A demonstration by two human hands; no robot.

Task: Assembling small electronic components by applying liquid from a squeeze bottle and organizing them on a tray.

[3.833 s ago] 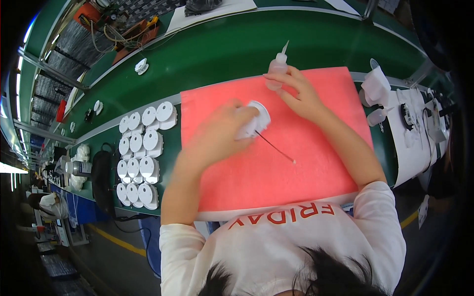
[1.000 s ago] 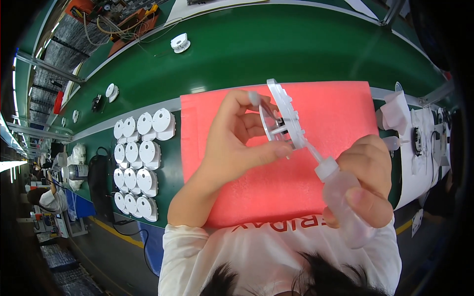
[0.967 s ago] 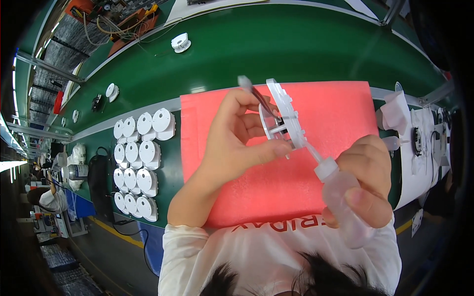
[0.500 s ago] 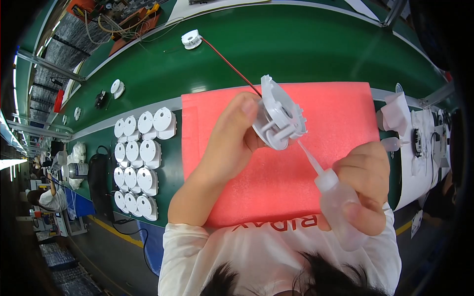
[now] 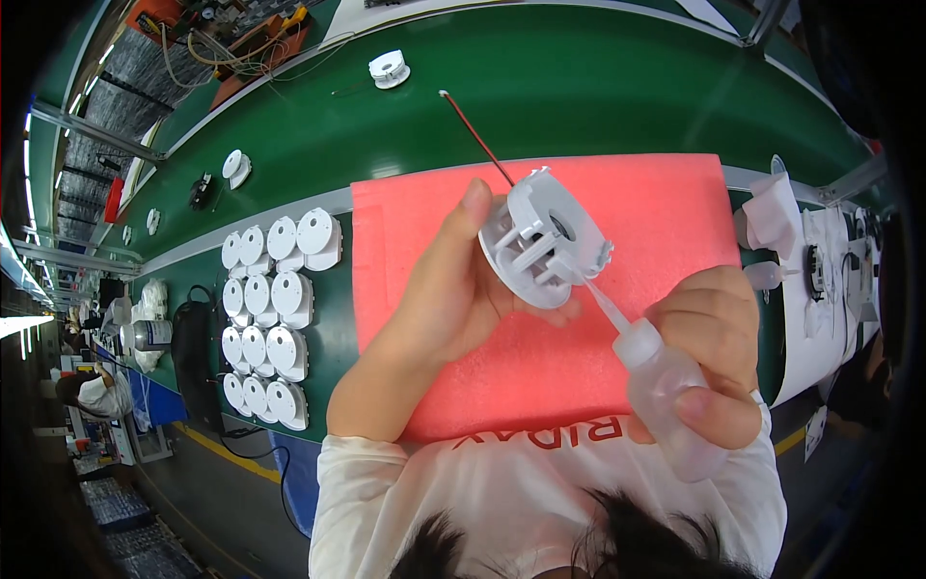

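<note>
Two hands — left (image 5: 453,289) grips housing (image 5: 542,239), right (image 5: 709,338) bottle (image 5: 666,396).

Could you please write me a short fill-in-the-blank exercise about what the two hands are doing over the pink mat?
1. The left hand holds a round white plastic part above a foam mat coloured ____.
2. The right hand grips a clear squeeze ____, its nozzle touching the part.
3. A thin ____ wire sticks out of the part.
4. Rows of white discs lie to the mat's ____.

Missing words: pink; bottle; red; left
</note>
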